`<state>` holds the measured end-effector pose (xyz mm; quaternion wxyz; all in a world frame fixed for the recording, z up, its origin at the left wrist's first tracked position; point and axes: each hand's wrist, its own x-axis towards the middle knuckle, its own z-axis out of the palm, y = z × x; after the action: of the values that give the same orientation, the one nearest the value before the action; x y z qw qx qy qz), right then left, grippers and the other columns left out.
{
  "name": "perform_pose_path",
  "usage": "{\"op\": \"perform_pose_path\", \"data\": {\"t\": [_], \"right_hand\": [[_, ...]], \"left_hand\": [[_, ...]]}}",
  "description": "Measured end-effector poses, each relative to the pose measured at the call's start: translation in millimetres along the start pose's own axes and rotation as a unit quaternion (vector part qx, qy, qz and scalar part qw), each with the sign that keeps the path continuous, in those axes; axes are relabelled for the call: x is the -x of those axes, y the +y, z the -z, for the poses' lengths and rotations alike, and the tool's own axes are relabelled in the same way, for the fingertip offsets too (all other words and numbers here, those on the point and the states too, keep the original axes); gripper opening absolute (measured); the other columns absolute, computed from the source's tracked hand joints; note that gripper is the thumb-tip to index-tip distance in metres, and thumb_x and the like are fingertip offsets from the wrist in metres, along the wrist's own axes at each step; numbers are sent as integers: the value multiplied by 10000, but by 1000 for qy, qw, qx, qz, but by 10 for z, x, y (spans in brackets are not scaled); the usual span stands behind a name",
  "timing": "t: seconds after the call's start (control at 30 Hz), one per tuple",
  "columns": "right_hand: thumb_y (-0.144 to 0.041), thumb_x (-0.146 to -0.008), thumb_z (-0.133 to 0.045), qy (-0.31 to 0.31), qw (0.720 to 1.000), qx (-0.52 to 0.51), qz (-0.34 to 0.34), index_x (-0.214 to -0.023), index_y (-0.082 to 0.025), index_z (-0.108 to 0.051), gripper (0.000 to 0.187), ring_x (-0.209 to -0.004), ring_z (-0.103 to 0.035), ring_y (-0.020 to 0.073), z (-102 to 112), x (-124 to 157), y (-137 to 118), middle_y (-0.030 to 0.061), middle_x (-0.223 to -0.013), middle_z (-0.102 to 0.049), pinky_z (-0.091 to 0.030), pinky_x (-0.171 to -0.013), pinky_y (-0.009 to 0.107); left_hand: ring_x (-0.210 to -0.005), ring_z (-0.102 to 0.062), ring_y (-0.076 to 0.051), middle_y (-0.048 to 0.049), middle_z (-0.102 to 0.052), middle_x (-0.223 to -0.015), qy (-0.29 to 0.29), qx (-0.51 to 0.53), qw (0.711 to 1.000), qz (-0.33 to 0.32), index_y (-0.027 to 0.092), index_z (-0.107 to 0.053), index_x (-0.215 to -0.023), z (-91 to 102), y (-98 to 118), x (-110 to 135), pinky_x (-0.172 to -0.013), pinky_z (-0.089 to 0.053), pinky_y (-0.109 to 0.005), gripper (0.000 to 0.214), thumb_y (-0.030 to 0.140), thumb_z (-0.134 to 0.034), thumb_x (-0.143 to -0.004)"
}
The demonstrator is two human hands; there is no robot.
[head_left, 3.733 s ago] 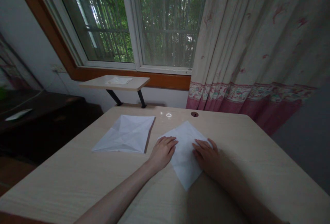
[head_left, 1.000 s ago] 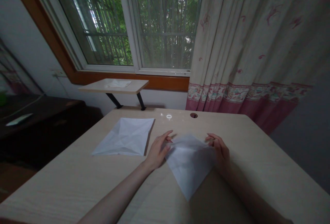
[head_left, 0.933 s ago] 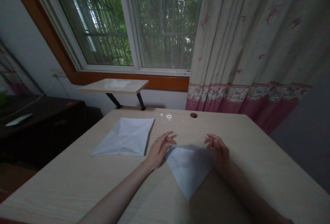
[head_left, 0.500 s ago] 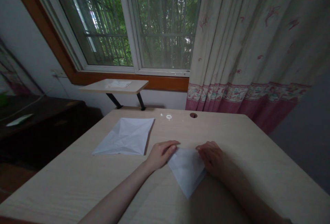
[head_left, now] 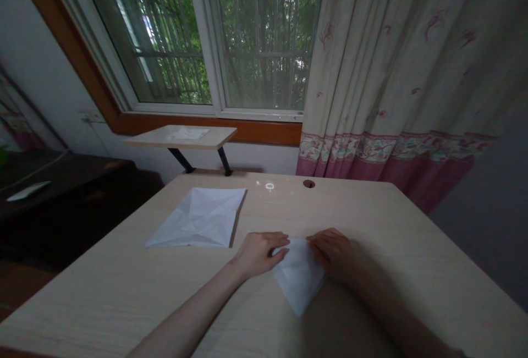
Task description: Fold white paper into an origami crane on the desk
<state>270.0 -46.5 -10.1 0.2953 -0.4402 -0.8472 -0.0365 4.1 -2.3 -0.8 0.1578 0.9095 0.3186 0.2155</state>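
A white sheet of paper (head_left: 300,284), folded to a triangle pointing toward me, lies on the table between my hands. My left hand (head_left: 259,253) rests on its upper left corner, with fingers stretched along the top edge and the thumb apart from them on the paper. On the upper right side, my right hand (head_left: 335,253) has its fingers bent and pressed together over the paper's edge; its thumb is hidden. Farther left lies a larger white paper (head_left: 202,218), flat and creased, with nothing touching it.
The pale wooden table (head_left: 124,286) has a round cable hole (head_left: 309,184) near its back edge. A small raised shelf (head_left: 225,137) on black legs bears a crumpled white paper (head_left: 190,133). Behind stand a window and a patterned curtain (head_left: 371,99). A dark surface (head_left: 82,174) is at far left.
Both hands have shifted inward along the paper's top edge and are closer together. My left thumb has parted from the fingers. The larger paper has stayed where it was.
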Motion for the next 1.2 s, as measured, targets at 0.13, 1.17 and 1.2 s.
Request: {"op": "perform_pose_path", "data": {"t": [0.13, 1.17, 1.2], "right_hand": [[-196, -994, -511, 4, 999, 27, 18, -1028, -227, -767, 260, -847, -726, 227, -21, 13, 16, 63, -928, -795, -575, -846, 396], [-67, -929, -469, -84, 991, 101, 7, -1246, -212, -716, 427, -1125, -714, 253, -162, 68, 102, 108, -1264, -735, -562, -971, 429], [-81, -935, -474, -77, 993, 91, -1, -1239, -212, -721, 413, -1112, -717, 252, -167, 66, 108, 107, -1248, -743, -563, -970, 426]], "left_hand": [[-1265, -646, -211, -39, -680, -1345, -33, -32, 999, -15, 248, -709, -1275, 15, 43, 11, -1084, -514, -363, 340, 383, -576, -993], [-1505, -325, -383, -42, -370, -1625, -74, -177, 979, 73, 339, -406, -1551, -157, 197, 24, -1172, -316, -689, 520, 514, -424, -1062], [-1500, -332, -392, -40, -374, -1623, -73, -183, 978, 71, 353, -414, -1545, -161, 192, 25, -1161, -316, -706, 498, 486, -434, -1065]]}}
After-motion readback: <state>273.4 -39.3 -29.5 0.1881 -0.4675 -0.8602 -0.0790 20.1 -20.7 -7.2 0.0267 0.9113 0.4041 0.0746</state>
